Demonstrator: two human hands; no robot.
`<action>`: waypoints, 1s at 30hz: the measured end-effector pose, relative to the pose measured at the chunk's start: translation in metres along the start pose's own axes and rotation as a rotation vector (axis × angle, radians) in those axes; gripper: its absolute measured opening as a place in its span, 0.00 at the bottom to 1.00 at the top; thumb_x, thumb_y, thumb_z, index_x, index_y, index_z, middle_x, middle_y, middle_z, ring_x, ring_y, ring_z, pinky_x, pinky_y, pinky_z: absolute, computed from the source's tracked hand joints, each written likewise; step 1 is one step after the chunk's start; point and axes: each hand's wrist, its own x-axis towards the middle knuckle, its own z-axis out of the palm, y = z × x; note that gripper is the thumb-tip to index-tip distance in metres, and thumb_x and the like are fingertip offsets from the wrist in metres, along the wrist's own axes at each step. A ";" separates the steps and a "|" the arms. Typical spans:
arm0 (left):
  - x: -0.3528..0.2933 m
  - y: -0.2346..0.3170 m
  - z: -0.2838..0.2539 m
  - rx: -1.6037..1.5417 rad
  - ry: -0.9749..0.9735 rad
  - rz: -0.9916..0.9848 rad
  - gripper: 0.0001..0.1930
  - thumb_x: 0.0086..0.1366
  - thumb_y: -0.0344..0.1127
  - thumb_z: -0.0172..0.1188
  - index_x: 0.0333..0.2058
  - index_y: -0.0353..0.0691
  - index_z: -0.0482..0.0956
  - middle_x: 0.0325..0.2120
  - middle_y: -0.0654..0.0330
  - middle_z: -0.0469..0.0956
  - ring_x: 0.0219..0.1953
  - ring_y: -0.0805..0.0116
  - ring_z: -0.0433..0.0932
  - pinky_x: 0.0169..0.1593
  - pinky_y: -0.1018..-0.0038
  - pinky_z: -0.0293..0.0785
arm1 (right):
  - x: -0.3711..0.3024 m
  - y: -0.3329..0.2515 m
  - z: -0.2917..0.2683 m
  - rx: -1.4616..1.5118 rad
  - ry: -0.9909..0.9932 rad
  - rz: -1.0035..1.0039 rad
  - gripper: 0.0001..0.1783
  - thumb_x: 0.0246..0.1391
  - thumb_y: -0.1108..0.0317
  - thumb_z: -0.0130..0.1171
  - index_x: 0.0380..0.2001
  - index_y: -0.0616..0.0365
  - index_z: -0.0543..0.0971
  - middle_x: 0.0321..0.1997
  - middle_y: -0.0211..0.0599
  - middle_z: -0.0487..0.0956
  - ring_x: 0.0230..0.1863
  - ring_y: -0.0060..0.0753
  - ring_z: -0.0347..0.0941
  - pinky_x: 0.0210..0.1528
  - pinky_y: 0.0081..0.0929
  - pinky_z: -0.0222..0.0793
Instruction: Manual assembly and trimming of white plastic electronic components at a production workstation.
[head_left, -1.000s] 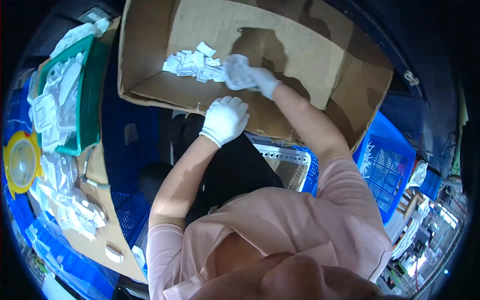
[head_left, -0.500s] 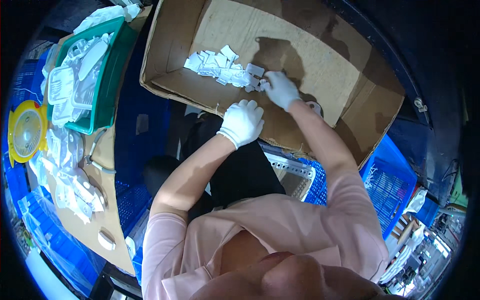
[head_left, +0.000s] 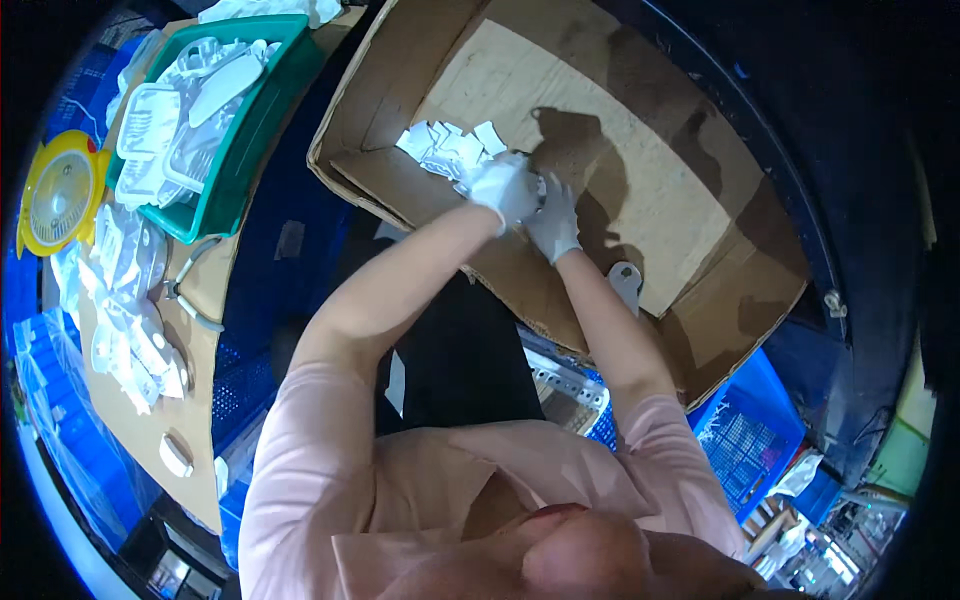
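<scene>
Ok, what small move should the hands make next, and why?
Probably cup the left hand and right hand inward at the right end of the white pieces: both hands are close together there inside the cardboard box, and the pieces lie loose and jumbled. Whether either hand grips one is hard to tell.

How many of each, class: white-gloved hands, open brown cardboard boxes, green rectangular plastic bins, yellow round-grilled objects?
White-gloved hands, left hand and right hand: 2
Open brown cardboard box: 1
Green rectangular plastic bin: 1
Yellow round-grilled object: 1
Total: 5
</scene>
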 end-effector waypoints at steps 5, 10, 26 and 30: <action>-0.082 0.037 -0.003 -0.244 0.492 0.509 0.26 0.44 0.35 0.63 0.46 0.36 0.73 0.46 0.45 0.71 0.51 0.43 0.68 0.53 0.57 0.67 | -0.020 0.002 -0.029 1.706 -0.155 -0.043 0.23 0.63 0.66 0.42 0.60 0.55 0.57 0.57 0.39 0.66 0.57 0.30 0.64 0.63 0.30 0.57; -0.066 0.024 -0.039 -0.613 0.270 0.898 0.17 0.53 0.35 0.63 0.42 0.39 0.77 0.38 0.51 0.77 0.44 0.53 0.75 0.50 0.64 0.71 | -0.091 0.008 -0.127 0.534 0.182 0.007 0.28 0.53 0.74 0.56 0.56 0.59 0.62 0.46 0.37 0.72 0.44 0.29 0.71 0.45 0.24 0.70; 0.059 -0.127 -0.049 0.605 -0.242 0.095 0.35 0.54 0.30 0.62 0.60 0.57 0.60 0.60 0.55 0.58 0.59 0.51 0.64 0.59 0.63 0.66 | -0.229 0.045 -0.270 -0.598 0.586 0.097 0.19 0.48 0.75 0.56 0.47 0.61 0.74 0.48 0.47 0.75 0.51 0.49 0.70 0.55 0.38 0.65; 0.049 -0.146 -0.064 0.605 -0.292 0.059 0.29 0.60 0.31 0.55 0.60 0.55 0.61 0.60 0.52 0.59 0.59 0.51 0.64 0.59 0.65 0.65 | -0.076 -0.058 -0.164 0.272 0.013 -0.116 0.24 0.48 0.71 0.61 0.51 0.57 0.71 0.48 0.48 0.73 0.49 0.46 0.72 0.50 0.35 0.68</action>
